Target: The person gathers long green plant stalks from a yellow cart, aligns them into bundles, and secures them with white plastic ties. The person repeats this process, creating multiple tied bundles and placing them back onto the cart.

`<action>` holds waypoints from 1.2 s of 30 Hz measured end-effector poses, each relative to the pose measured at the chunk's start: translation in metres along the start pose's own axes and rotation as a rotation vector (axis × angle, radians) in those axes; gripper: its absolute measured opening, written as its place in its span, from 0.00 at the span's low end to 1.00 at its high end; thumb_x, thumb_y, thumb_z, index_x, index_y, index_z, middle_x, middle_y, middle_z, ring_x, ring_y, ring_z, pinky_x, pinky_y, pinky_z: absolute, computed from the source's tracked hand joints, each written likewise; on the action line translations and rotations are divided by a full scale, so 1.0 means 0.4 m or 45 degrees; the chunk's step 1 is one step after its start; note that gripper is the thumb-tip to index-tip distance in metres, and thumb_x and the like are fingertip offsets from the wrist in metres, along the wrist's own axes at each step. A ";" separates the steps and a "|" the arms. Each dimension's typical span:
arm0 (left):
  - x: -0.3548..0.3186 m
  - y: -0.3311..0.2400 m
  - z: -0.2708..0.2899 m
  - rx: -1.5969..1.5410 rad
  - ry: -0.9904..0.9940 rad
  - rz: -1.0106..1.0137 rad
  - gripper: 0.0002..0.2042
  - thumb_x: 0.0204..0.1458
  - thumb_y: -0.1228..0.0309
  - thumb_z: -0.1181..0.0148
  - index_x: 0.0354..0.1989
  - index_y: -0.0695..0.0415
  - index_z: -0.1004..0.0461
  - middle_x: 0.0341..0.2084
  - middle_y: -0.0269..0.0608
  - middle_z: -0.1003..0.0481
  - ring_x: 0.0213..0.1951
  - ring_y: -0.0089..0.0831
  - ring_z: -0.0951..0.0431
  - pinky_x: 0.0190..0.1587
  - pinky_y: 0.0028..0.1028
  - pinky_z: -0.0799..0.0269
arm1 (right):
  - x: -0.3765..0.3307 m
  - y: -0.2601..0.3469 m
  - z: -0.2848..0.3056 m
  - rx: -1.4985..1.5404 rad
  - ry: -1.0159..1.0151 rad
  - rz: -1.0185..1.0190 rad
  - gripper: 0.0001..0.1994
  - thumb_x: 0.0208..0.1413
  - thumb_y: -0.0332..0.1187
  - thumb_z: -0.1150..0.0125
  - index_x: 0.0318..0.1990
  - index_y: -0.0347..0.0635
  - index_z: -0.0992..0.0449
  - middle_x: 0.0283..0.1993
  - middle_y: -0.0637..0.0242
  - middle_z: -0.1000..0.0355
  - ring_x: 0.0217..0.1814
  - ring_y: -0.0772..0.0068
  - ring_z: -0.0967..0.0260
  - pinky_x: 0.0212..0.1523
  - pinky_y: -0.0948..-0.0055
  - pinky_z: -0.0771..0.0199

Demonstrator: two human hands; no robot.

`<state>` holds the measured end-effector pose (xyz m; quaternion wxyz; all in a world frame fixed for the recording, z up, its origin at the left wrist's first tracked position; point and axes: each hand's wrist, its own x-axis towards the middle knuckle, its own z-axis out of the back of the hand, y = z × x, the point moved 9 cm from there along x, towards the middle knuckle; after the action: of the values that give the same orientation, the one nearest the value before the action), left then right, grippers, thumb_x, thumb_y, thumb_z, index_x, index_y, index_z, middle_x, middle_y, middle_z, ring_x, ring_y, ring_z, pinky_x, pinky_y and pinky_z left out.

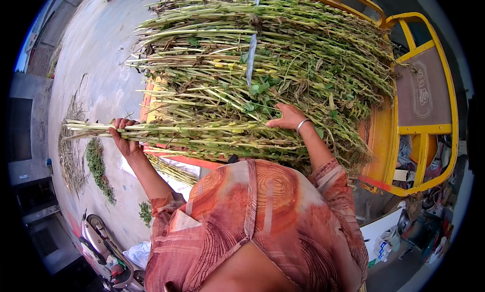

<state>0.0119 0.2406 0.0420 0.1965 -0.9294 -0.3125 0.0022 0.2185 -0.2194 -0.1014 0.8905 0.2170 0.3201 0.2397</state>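
Observation:
A deep pile of long green stalks with pods and drying leaves [313, 60] lies across the bed of a yellow-framed cart [378, 150]. My left hand [126, 139] is closed around the bare ends of a bunch of stalks [202, 132] at the pile's near edge. That bunch runs sideways in front of my body. Farther right, my right hand [290, 117], with a bracelet at the wrist, rests against the leafy stalks. Its thumb and forefinger are spread apart; the other fingers are partly hidden. A pale strip [251, 57] crosses the pile.
The cart's yellow rail with a brown panel [422, 85] rises at the right. Loose stalks [73, 150] and green plants [98, 168] lie on the concrete ground [108, 44] at the left. A scooter [106, 246] stands at the lower left, with clutter [429, 231] at the lower right.

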 end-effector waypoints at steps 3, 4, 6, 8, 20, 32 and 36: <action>-0.018 -0.029 0.034 0.041 -0.043 -0.017 0.13 0.49 0.68 0.37 0.32 0.55 0.39 0.25 0.29 0.39 0.30 0.23 0.37 0.37 0.26 0.38 | 0.066 0.018 -0.040 0.079 0.030 0.193 0.25 0.38 0.48 0.31 0.36 0.34 0.24 0.40 0.47 0.28 0.45 0.48 0.30 0.44 0.56 0.30; -0.021 -0.035 0.054 0.075 -0.066 -0.014 0.14 0.49 0.66 0.37 0.31 0.55 0.39 0.25 0.29 0.39 0.30 0.23 0.37 0.38 0.27 0.37 | 0.070 -0.010 -0.017 0.033 -0.106 0.153 0.20 0.41 0.45 0.34 0.32 0.34 0.25 0.35 0.47 0.28 0.40 0.47 0.30 0.41 0.56 0.30; -0.035 -0.069 0.138 0.118 -0.207 -0.049 0.14 0.52 0.61 0.40 0.30 0.57 0.37 0.25 0.31 0.37 0.30 0.25 0.35 0.38 0.27 0.34 | 0.035 -0.024 0.077 0.093 -0.351 0.140 0.13 0.47 0.38 0.40 0.25 0.34 0.26 0.23 0.48 0.31 0.27 0.46 0.32 0.32 0.55 0.32; -0.045 -0.090 0.239 0.213 -0.383 -0.042 0.14 0.53 0.60 0.42 0.29 0.58 0.36 0.25 0.33 0.36 0.30 0.27 0.35 0.37 0.27 0.33 | 0.004 -0.076 0.127 0.167 -0.531 0.160 0.13 0.49 0.38 0.41 0.25 0.34 0.26 0.21 0.50 0.32 0.24 0.48 0.34 0.27 0.56 0.36; 0.023 -0.006 0.436 0.453 -0.868 0.024 0.15 0.61 0.59 0.54 0.30 0.59 0.35 0.25 0.40 0.31 0.30 0.33 0.30 0.38 0.34 0.29 | -0.405 -0.284 0.429 1.114 -1.298 -0.164 0.09 0.58 0.34 0.44 0.30 0.37 0.26 0.19 0.78 0.38 0.18 0.90 0.51 0.17 0.84 0.53; 0.143 0.045 0.435 0.601 -1.039 0.172 0.14 0.60 0.60 0.51 0.27 0.56 0.34 0.21 0.38 0.30 0.27 0.35 0.30 0.39 0.41 0.30 | -0.385 -0.555 0.219 1.945 -1.613 -0.674 0.10 0.59 0.34 0.47 0.31 0.35 0.28 0.18 0.74 0.40 0.14 0.83 0.50 0.13 0.78 0.52; 0.031 -0.174 0.552 0.728 -1.199 0.161 0.16 0.56 0.53 0.47 0.33 0.56 0.29 0.29 0.40 0.27 0.35 0.36 0.29 0.44 0.40 0.32 | -0.507 -0.768 0.115 1.820 -1.797 -1.146 0.10 0.59 0.33 0.46 0.31 0.35 0.26 0.21 0.71 0.35 0.15 0.81 0.46 0.15 0.76 0.44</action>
<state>-0.0464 0.3788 -0.1346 0.2795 -0.7545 -0.2972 0.5141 0.2000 -0.5877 -0.1404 0.5483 0.6342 -0.1461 -0.5252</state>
